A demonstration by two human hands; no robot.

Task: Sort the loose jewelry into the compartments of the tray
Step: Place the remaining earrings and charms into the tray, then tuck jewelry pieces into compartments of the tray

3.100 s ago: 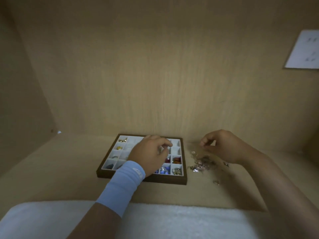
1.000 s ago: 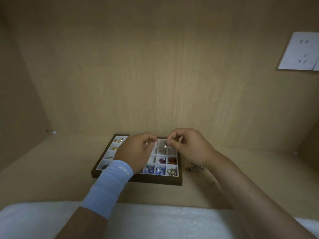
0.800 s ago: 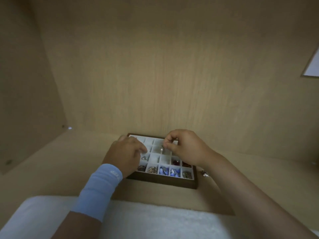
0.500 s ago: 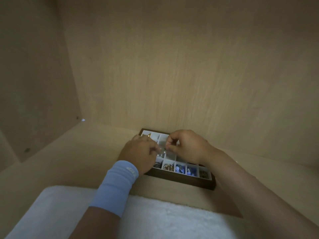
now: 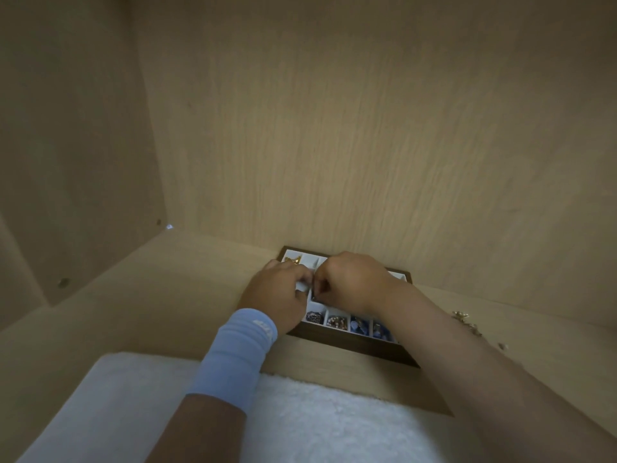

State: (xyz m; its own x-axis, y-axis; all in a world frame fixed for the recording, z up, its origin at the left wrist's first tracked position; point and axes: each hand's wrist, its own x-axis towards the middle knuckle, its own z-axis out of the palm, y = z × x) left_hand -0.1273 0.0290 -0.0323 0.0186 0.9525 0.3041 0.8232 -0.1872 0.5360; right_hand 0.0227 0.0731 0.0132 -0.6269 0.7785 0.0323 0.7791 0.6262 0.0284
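One jewelry piece (image 5: 314, 289), perhaps between fingers (image 5: 325, 284)

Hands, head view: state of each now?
Left hand: fingers curled over tray, grip cannot be told.
Right hand: pinching a small jewelry piece.

Both hands are over the tray (image 5: 350, 345), which sits on the surface (image 5: 150, 312) pushed back close to the rear wall (image 5: 334, 145). The left hand (image 5: 277, 295) covers the tray's left side. The right hand (image 5: 354, 282) is just right of it over the middle, and their fingertips nearly meet. Whatever's between them is too small to make out. The row of compartments in front of the hands has sorted pieces (image 5: 337, 321) in it. One more piece (image 5: 293, 260) sits in the far-left corner compartment, behind the left hand. The loose jewelry (image 5: 467, 324) lies on the surface to the right of the right hand, apart from the tray. A towel (image 5: 317, 422) lies nearest, under both forearms.
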